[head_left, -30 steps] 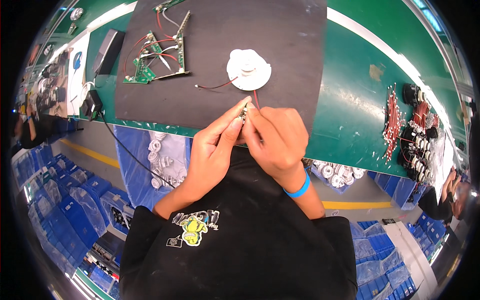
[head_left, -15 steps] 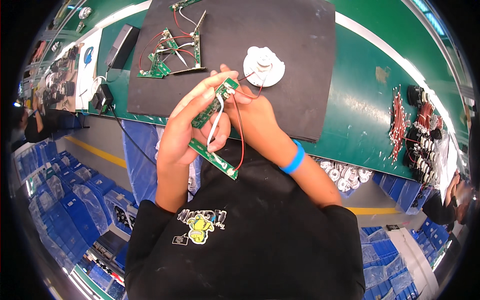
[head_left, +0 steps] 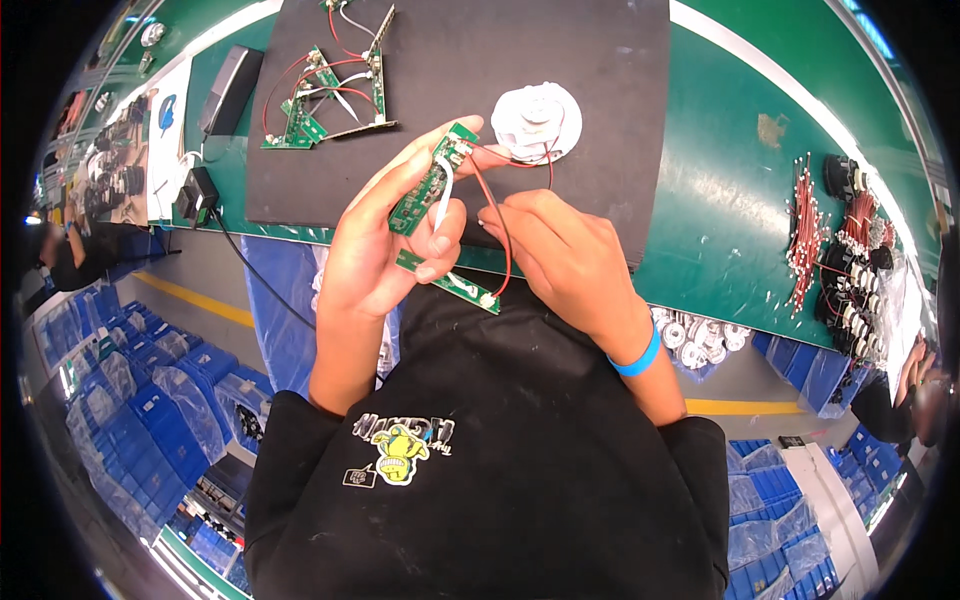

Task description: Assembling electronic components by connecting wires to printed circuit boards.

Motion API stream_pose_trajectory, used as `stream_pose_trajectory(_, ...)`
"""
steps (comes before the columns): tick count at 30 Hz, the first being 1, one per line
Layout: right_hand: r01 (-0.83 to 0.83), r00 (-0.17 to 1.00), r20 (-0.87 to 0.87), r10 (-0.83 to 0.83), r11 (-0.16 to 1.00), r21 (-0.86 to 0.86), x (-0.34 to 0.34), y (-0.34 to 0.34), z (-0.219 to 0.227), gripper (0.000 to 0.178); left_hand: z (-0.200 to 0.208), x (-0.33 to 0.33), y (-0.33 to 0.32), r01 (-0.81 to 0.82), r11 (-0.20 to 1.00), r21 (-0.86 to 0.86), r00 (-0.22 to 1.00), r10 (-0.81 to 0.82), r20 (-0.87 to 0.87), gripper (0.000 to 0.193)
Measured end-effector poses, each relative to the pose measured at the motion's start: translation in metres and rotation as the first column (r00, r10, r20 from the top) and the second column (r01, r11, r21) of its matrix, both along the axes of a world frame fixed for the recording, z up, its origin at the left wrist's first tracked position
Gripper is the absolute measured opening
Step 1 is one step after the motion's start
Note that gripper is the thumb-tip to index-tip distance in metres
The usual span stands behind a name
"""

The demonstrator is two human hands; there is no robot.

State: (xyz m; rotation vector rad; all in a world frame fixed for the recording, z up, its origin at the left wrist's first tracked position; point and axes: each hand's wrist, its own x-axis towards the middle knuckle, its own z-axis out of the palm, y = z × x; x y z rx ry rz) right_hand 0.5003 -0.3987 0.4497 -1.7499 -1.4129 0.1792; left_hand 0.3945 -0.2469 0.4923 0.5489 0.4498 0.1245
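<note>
My left hand (head_left: 375, 230) is closed around a green circuit board (head_left: 432, 185), holding it tilted up over the mat's near edge. A second, narrower green board (head_left: 462, 291) hangs below, joined to the first by a white flat cable (head_left: 444, 196) and a red wire (head_left: 504, 230). My right hand (head_left: 572, 255), with a blue wristband (head_left: 637, 358), is just right of the boards, fingers curled and pinched together; what lies between the fingertips is hidden. Beyond it a round white plastic part (head_left: 537, 122) rests on the mat, with thin dark red wires running from it toward the upper board.
More wired green boards (head_left: 325, 95) lie at the mat's (head_left: 440, 60) far left. A black adapter (head_left: 203, 195) with a cable sits at the table edge. On the right are bundled red wires (head_left: 803, 235) and black-and-white round parts (head_left: 845, 285). White round parts (head_left: 695, 340) fill a bag below the table.
My right hand has drawn away from the upper board, moving right and nearer to me, its fingers now curled. The hanging board has swung slightly up and right.
</note>
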Motion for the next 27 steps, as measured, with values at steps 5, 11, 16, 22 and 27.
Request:
stream_pose_trajectory(5, 0.012, 0.999, 0.045, -0.022, 0.975, 0.222, -0.005, 0.008, -0.006, 0.023, 0.004, 0.005, -0.013, -0.025, 0.996, 0.091, 0.997, 0.032, -0.070, 0.047)
stream_pose_trajectory(11, 0.022, 0.966, 0.239, -0.099, 0.952, 0.305, -0.006, 0.010, -0.013, 0.020, -0.006, -0.004, -0.015, 0.026, 0.996, 0.087, 0.990, -0.013, -0.143, 0.048)
stream_pose_trajectory(16, 0.154, 0.945, 0.222, -0.240, 0.926, 0.346, -0.008, 0.011, -0.023, 0.026, -0.006, -0.004, -0.031, -0.026, 0.994, 0.102, 0.985, 0.043, -0.165, 0.048)
stream_pose_trajectory(22, 0.188, 0.936, 0.224, -0.272, 0.923, 0.335, -0.013, 0.010, -0.027, 0.029, -0.016, -0.008, -0.036, -0.055, 0.995, 0.085, 0.998, 0.058, -0.039, 0.044)
stream_pose_trajectory(27, 0.210, 0.929, 0.218, -0.300, 0.909, 0.359, -0.014, 0.010, -0.027, 0.030, -0.014, -0.007, -0.039, -0.060, 0.992, 0.113, 0.998, 0.063, -0.026, 0.044)
